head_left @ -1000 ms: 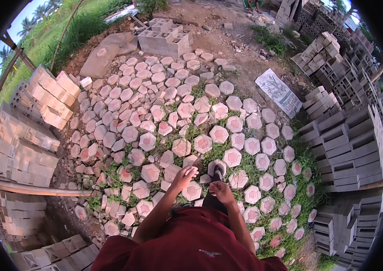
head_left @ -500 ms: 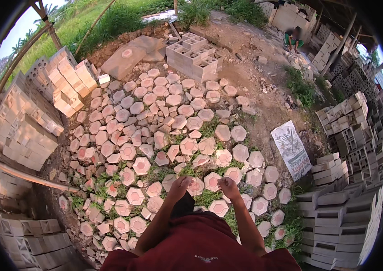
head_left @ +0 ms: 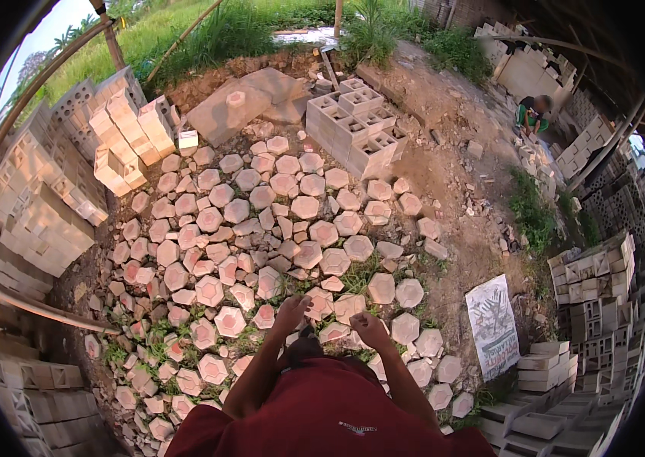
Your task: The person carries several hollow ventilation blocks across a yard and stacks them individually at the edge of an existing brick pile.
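Note:
My left hand (head_left: 292, 313) hangs over the hexagonal paving blocks with its fingers loosely curled and a little apart; nothing shows in it. To its right, my right hand (head_left: 370, 330) is closed, and I see no object in it. Neither hand touches a block. Under and beyond them, many pinkish-grey hexagonal blocks (head_left: 230, 321) lie on the ground, some whole and some broken. One lighter block (head_left: 349, 308) lies just beyond and between my hands. Grass grows in the gaps.
Hollow concrete blocks (head_left: 353, 126) form a stack ahead. More stand at left (head_left: 48, 221) and right (head_left: 593, 274). A printed white sack (head_left: 492, 327) lies on the soil. A wooden pole (head_left: 41, 306) crosses the left side. Far right, another person (head_left: 532, 116) crouches near rubble.
My view has shifted, so the block stack and sack sit farther right and lower in it. My hands have drawn a little apart in height, the right one now lower than the left.

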A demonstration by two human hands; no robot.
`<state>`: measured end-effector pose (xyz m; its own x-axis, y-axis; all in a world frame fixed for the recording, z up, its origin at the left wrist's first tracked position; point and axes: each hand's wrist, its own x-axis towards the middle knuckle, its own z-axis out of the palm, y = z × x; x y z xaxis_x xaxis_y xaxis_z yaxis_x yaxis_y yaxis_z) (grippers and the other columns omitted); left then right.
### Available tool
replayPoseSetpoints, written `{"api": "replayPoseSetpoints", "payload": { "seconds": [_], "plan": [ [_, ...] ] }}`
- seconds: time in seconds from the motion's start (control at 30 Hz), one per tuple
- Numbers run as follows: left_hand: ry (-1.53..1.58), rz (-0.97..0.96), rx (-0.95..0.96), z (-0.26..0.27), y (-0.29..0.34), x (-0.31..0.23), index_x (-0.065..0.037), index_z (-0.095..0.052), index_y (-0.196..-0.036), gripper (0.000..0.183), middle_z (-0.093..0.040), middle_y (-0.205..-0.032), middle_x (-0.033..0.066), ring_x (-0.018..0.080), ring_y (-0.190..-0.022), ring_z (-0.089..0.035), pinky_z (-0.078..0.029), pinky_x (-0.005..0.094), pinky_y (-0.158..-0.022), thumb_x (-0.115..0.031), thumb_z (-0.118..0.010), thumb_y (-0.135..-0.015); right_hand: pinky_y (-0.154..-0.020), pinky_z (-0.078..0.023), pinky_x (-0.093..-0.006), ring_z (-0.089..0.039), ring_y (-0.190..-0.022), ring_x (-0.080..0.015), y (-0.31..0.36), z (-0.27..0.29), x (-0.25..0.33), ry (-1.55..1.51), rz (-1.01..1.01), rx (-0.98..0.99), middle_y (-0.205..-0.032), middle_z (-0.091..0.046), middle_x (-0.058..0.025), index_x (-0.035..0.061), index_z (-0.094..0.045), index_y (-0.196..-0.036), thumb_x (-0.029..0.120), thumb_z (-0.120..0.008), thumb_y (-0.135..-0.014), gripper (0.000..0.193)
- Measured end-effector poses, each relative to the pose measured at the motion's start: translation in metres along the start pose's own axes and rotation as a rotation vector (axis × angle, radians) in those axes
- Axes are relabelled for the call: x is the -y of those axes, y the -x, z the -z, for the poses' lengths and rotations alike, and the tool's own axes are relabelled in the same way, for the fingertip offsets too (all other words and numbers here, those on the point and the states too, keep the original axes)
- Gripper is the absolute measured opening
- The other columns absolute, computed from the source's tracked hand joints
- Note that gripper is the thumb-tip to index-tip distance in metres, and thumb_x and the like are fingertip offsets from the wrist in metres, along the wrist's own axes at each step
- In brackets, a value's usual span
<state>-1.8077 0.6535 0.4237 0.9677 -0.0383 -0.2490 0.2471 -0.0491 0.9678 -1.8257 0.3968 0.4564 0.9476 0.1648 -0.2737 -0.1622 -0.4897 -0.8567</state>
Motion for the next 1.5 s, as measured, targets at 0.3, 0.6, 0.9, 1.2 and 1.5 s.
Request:
{"api": "replayPoseSetpoints", "payload": {
  "seconds": [0.3,0.6,0.9,1.2,1.5],
  "plan": [
    [-0.11,-0.054,0.035,0.004,-0.196,-0.09,0.003,-0.058,-0.098,0.03,-0.063,-0.087,0.0079,0.0147,-0.079,-0.058,-0.045,0.0295,-0.072,-0.026,-0.051,-0.094,-0.071,-0.052,-0.0278,-0.063,-0.078,-0.014,-0.196,0.049,0.031,-0.474,-0.202,-0.045,-0.087,-0.065,-0.0069,0.0,-0.058,-0.098,0.023,-0.056,-0.091,0.024],
    [-0.033,0.31,-0.179,0.018,-0.348,-0.08,-0.001,-0.062,-0.103,0.039,-0.066,-0.089,0.0053,0.0127,-0.08,-0.061,-0.047,0.0271,-0.068,-0.036,-0.052,-0.092,-0.067,-0.048,-0.0235,-0.06,-0.075,-0.0097,-0.465,0.065,0.064,-0.225,0.033,0.236,-0.084,-0.064,-0.005,-0.0009,-0.058,-0.097,0.02,-0.057,-0.092,0.022],
    [0.163,0.152,-0.24,0.024,-0.529,-0.198,-0.004,-0.06,-0.108,0.03,-0.065,-0.097,0.0044,0.0123,-0.086,-0.061,-0.046,0.0264,-0.072,-0.029,-0.047,-0.097,-0.069,-0.053,-0.0292,-0.065,-0.078,-0.0154,-0.624,0.175,0.121,-0.36,-0.146,0.201,-0.086,-0.066,-0.0095,-0.0006,-0.057,-0.102,0.025,-0.055,-0.093,0.027],
    [0.145,0.41,0.013,0.063,-0.723,-0.178,-0.005,-0.061,-0.105,0.032,-0.067,-0.094,0.0049,0.0129,-0.082,-0.061,-0.048,0.0278,-0.073,-0.033,-0.05,-0.094,-0.068,-0.054,-0.0299,-0.065,-0.08,-0.015,-0.785,0.16,0.142,-0.319,-0.216,0.316,-0.088,-0.066,-0.0067,0.0022,-0.058,-0.099,0.029,-0.057,-0.092,0.028],
    [-0.312,-0.097,0.061,0.2,-1.035,-0.252,0.001,-0.059,-0.103,0.035,-0.064,-0.094,0.0079,0.0161,-0.085,-0.06,-0.047,0.0288,-0.073,-0.032,-0.049,-0.095,-0.075,-0.051,-0.0305,-0.063,-0.084,-0.0171,-1.036,0.161,0.202,-0.623,-0.18,-0.072,-0.092,-0.065,-0.0076,0.0034,-0.058,-0.102,0.033,-0.056,-0.092,0.031]
  ]
}}
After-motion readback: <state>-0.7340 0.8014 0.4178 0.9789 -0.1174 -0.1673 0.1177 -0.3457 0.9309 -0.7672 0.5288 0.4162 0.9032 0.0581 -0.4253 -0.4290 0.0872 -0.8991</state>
